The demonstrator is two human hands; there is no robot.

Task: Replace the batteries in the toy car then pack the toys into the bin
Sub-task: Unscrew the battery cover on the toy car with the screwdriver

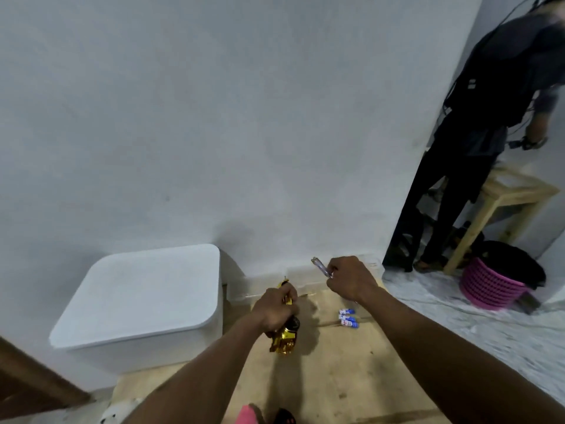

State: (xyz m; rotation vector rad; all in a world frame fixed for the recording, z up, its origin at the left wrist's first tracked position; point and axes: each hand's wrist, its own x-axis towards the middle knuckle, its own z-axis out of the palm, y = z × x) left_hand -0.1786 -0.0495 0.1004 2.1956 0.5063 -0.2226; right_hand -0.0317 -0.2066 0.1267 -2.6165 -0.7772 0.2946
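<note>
— While the left hand (276,310) lifts the gold toy car (284,335) clear of the wooden board (336,377), why does the person grip it that way?

— Its fingers are wrapped tight around the car's middle, which probably steadies the body so the underside can be reached. The car hangs just right of the white lidded bin (143,301), near the middle of the scene.

— And the right hand (351,280)?

— Those fingers are curled closed on a slim screwdriver (321,267) with a clear handle, one end sticking out to the far left of the fist. It looks ready for the battery cover, though that cover is not visible.

— How many batteries (348,319) lie waiting?

— Three blue-and-white cells seem to rest together on the board, below the right wrist; blur makes the count uncertain. One car, one screwdriver, one bin with its lid on.

— Anything else?

— One pink basket (489,286) sits far right, beside another person (489,102) standing at a wooden table (513,191).
</note>
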